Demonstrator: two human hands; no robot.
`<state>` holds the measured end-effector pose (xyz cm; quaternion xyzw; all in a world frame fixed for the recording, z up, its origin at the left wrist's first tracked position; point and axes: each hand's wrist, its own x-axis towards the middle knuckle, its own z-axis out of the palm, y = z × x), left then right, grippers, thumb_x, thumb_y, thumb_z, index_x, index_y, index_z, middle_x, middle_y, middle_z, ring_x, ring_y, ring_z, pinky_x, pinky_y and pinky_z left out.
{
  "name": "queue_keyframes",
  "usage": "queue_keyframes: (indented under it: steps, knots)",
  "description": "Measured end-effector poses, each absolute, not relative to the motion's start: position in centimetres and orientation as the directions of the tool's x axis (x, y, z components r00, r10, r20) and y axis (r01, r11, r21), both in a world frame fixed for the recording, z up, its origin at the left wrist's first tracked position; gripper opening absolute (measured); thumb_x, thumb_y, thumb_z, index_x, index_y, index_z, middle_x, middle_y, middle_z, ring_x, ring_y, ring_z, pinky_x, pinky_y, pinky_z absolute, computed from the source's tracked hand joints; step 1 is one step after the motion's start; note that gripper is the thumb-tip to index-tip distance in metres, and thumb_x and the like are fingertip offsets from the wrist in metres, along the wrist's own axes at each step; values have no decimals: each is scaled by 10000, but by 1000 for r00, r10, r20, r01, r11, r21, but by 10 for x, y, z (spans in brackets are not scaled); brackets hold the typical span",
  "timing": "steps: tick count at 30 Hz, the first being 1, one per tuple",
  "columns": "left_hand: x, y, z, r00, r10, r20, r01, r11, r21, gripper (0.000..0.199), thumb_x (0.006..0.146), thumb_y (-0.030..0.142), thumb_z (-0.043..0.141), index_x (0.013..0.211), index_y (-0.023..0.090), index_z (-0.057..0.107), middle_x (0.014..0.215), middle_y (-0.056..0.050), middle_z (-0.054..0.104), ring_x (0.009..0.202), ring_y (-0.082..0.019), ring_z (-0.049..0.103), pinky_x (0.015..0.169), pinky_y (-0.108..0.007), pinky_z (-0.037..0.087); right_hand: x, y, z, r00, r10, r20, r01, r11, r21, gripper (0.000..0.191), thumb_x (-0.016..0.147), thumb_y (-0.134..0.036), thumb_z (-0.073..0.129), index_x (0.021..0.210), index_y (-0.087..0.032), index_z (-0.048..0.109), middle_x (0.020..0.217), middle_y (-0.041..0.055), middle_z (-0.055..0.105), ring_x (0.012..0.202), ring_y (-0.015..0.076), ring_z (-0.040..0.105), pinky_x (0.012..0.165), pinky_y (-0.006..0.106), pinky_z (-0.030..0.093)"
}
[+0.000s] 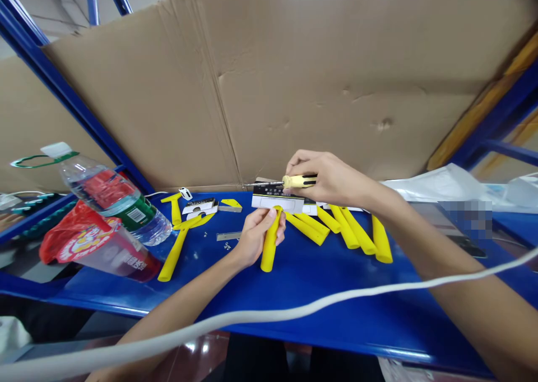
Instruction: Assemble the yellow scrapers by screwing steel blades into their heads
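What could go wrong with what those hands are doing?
The screwdriver in the right hand has a thin metal shaft, so a slip might poke the left hand holding the yellow handle just below. The tiny metal bits on the blue shelf could get brushed away and lost. The water bottle lying on its side might roll if bumped.

A workshop or small assembly area is indicated. A blue steel shelving rack (pixel 63 93) is backed with flattened cardboard (pixel 235 85), and yellow moulded parts (pixel 358 229) and a screwdriver (pixel 296 181) are being handled over its blue shelf (pixel 336 264), rather than at a domestic table.
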<state>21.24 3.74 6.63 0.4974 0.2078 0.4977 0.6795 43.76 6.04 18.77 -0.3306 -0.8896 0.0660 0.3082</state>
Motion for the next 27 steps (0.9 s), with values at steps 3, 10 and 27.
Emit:
queue_keyframes:
  steps: [3,10,27]
  knots:
    - [213,37,61,463,866,186,-431,36,902,458,989,575,823,888,150,685,787,-32,657,552,-102,548,477,-239,436,438,62,187,-597,704,385,612,709,-350,165,1008,-299,718,887,-201,772,918,56,764,791,193,640,724,332,421]
    - [219,48,41,401,905,145,-264,-37,964,516,1039,662,713,1183,172,642,1111,-163,812,960,-280,813,804,-391,651,435,82,166,-414,849,328,799,511,-316,162,984,-346,808,1124,-267,792,954,24,825,787,206,682,679,315,370]
    - [221,33,17,460,887,46,431,-269,861,983,1037,479,627,1809,78,169,1910,-254,51,1797,-368,44,1457,-528,56,427,117,88,-258,876,407,888,381,-258,250,1092,-439,690,1108,-211,793,1180,87,824,1012,278,751,723,346,412]
